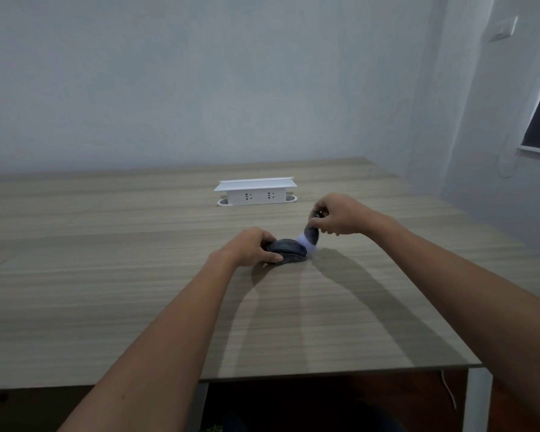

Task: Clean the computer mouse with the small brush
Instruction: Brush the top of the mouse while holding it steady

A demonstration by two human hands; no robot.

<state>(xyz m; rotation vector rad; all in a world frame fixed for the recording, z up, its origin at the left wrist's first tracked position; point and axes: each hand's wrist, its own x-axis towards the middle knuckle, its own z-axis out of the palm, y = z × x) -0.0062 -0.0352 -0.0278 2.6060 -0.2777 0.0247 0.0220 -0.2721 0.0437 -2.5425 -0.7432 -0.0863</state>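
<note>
A dark computer mouse [289, 250] lies on the wooden table [138, 291] near its middle. My left hand [251, 248] grips the mouse from its left side, thumb and fingers around it. My right hand [337, 215] holds a small dark brush [310, 233] tilted down to the left. The pale bristles of the brush touch the right end of the mouse and look blurred.
A white socket box [255, 191] stands upright on the table behind the hands. The table's near edge runs across the bottom, with a white leg [477, 400] at the right corner. A wall lies behind, with a window at the right.
</note>
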